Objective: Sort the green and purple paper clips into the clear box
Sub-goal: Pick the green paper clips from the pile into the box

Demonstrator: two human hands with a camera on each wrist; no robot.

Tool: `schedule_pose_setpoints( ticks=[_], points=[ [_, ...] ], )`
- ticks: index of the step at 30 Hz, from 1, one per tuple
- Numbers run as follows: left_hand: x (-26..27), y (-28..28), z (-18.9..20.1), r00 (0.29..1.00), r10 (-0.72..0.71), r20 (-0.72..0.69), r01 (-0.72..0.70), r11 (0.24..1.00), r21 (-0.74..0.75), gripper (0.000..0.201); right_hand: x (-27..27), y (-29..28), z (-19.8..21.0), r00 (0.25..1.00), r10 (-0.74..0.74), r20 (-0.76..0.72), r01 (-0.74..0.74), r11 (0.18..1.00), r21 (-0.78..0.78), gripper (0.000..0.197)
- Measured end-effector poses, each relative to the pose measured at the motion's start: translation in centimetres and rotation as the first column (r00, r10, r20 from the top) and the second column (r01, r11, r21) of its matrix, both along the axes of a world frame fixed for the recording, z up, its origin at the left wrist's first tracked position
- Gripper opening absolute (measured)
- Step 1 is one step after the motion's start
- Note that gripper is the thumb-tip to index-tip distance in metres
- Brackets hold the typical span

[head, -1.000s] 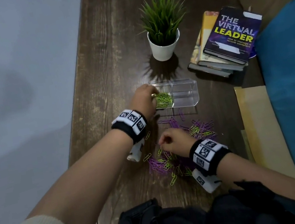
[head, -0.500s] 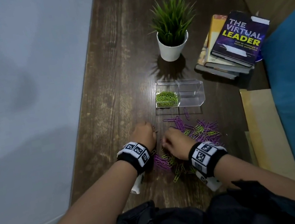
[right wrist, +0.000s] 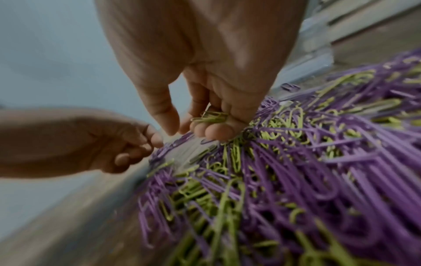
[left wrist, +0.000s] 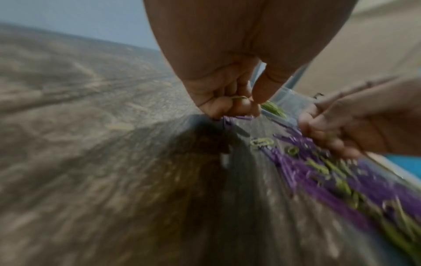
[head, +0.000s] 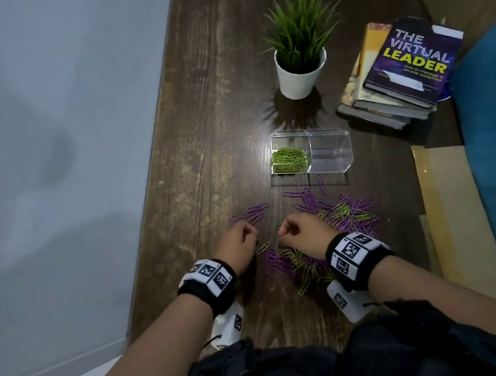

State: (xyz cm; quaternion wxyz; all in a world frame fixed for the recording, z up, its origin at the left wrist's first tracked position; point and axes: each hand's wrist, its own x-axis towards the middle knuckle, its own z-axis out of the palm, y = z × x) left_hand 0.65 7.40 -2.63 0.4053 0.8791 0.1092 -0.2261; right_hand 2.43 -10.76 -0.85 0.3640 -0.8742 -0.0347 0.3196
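Left hand: the left hand (head: 239, 245) sits low on the wooden table (head: 196, 130) at the left edge of the clip pile, fingers curled in; the left wrist view, blurred as it is, seems to show a thin green clip (left wrist: 239, 98) pinched between thumb and fingertips.
Right hand: the right hand (head: 302, 232) is down on the pile just beside the left, apart from it; its curled fingers (right wrist: 218, 132) clutch a small bunch of green paper clips (right wrist: 210, 117) against the palm, thumb free.
Pile: mixed purple and green paper clips (head: 338, 218) lie loose on the table, spread around and under both hands, purple the greater share; a few purple strays (head: 254, 213) lie off to the left.
Clear box: the clear box (head: 330, 153) stands beyond the pile, between it and the potted plant, with 2 compartments.
Left compartment: a heap of sorted green clips (head: 288, 160) fills it.
Right compartment: no clips visible in it.
Single clip: 1 purple clip (head: 322, 184) lies just in front of the box.
Behind: a white-potted green plant (head: 299, 56), and to its right a stack of books (head: 399, 75) topped by "The Virtual Leader".
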Motion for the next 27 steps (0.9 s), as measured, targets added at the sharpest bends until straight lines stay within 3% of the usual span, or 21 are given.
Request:
schedule_pose_setpoints(
  ticks=[2, 5, 10, 14, 16, 20, 22, 24, 27],
  points=[
    [-0.7, -0.1, -0.1, 0.989, -0.149, 0.022, 0.145, 0.981, 0.130, 0.008, -0.1, 0.3, -0.4, 0.981, 0.148, 0.125, -0.133, 0.984, -0.118, 0.002],
    [-1.3, -0.1, -0.9, 0.963, -0.259, 0.074, 0.236, 0.944, 0.233, 0.013, 0.0, 0.4, -1.2, 0.928, 0.311, 0.203, -0.260, 0.934, -0.244, 0.008],
    [-1.0, -0.7, -1.0, 0.939, -0.337, 0.068, 0.303, 0.904, 0.302, 0.010, 0.3, 0.6, -1.6, 0.905, 0.372, 0.208, -0.311, 0.910, -0.274, 0.008],
    [-0.5, -0.7, -0.8, 0.943, -0.330, 0.033, 0.311, 0.914, 0.261, 0.006, 0.6, 0.7, -1.6, 0.892, 0.412, 0.188, -0.356, 0.894, -0.273, 0.010],
    [-0.5, -0.7, -0.5, 0.965, -0.258, 0.051, 0.242, 0.946, 0.214, 0.005, 0.8, 0.4, -1.5, 0.897, 0.389, 0.211, -0.336, 0.909, -0.246, 0.008],
    [-0.2, -0.7, 0.5, 0.996, 0.077, 0.052, -0.079, 0.996, 0.037, 0.008, 1.1, -0.4, -1.7, 0.879, 0.397, 0.265, -0.333, 0.908, -0.255, 0.012],
    [0.1, -0.6, 0.6, 0.980, 0.196, -0.020, -0.197, 0.974, -0.108, 0.009, 1.0, -0.5, -1.9, 0.866, 0.424, 0.266, -0.349, 0.892, -0.286, 0.014],
    [0.2, -0.6, 0.8, 0.946, 0.289, -0.145, -0.319, 0.905, -0.280, 0.011, 1.1, -0.2, -2.0, 0.860, 0.435, 0.268, -0.354, 0.886, -0.300, 0.015],
    [0.2, -0.7, 1.5, 0.922, 0.282, -0.266, -0.370, 0.845, -0.385, 0.027, 1.2, 0.3, -1.5, 0.879, 0.419, 0.227, -0.340, 0.885, -0.317, 0.015]
  ],
)
